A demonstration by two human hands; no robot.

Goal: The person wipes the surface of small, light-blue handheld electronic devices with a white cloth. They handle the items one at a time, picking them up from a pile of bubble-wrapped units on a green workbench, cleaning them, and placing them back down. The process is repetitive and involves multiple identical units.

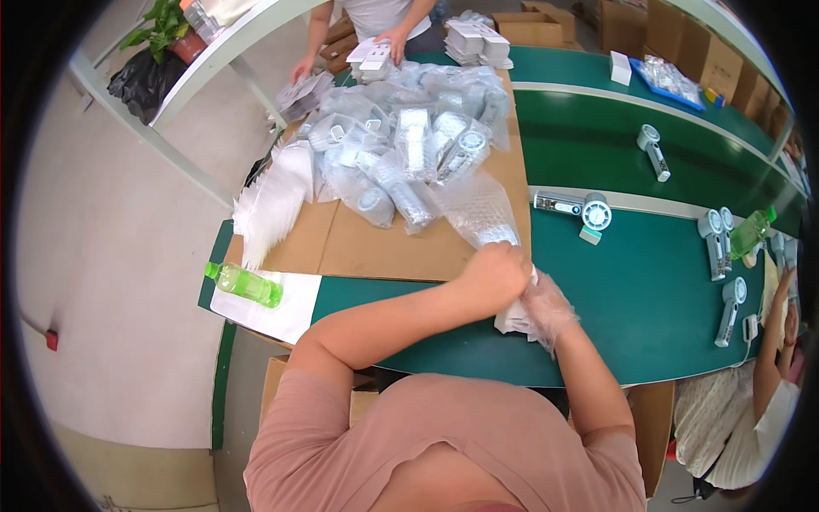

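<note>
In front of me, at the edge of the cardboard sheet (392, 256), my left hand (497, 271) is closed in a fist on a clear bubble-wrap bag (479, 209). The bag stretches away from the fist toward the pile. Close beside it, my right hand (550, 309) wears a thin clear plastic glove and has its fingers curled; what they grip is mostly hidden. White sheets or sleeves (512, 321) lie below the hands. Beyond them is a heap of bubble-wrapped handheld fans (414, 141). An unwrapped fan (595, 213) rests on the green table to the right.
A green-capped bottle (247, 286) lies at left near fanned white sleeves (277, 192). One fan (653, 154) sits on the green conveyor belt (589, 128). More fans (715, 243) and another bottle (752, 232) are at right. Co-workers' hands (394, 43) handle white boxes opposite.
</note>
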